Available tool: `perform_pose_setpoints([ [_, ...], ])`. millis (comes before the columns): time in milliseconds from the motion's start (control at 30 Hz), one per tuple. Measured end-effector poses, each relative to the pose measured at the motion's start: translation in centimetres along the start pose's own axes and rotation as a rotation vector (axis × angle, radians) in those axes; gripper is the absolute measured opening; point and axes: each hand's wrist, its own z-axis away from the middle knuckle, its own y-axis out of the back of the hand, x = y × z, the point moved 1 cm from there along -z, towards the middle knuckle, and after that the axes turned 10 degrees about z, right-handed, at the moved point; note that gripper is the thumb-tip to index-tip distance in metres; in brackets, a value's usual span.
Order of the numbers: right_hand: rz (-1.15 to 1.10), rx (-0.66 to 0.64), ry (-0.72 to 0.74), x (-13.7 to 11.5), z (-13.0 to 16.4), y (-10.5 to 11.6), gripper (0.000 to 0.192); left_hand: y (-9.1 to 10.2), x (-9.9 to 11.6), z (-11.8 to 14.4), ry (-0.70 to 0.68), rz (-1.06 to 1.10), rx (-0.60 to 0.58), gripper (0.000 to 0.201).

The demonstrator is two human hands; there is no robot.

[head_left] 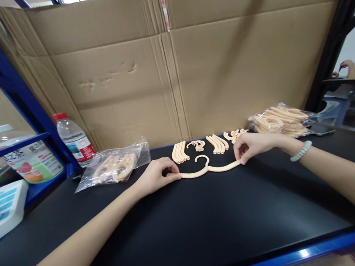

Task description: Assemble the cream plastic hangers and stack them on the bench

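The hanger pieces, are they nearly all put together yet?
One hanger looks joined up, lying on the black table with the left hand and right hand pinching its ends. Loose curved arms and hooks lie in rows behind it, and two bags of parts remain, so most is left.

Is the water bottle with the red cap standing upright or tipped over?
Upright. The water bottle stands on its base on the black table, red cap on top, beside the blue rack post.
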Motion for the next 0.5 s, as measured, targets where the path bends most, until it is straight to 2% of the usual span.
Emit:
perform_pose_setpoints([
  [233, -0.031, 0.039, -0.038, 0.2, -0.3, -0.2, 0.025, -0.5, -0.9, -0.1, 0.012, -0.008, 0.069, 0.013],
  [500, 0.014, 0.085, -0.058, 0.0, -0.3, -0.1, 0.023, -0.8, -1.5, -0.1, 0.003, -0.003, 0.093, 0.011],
])
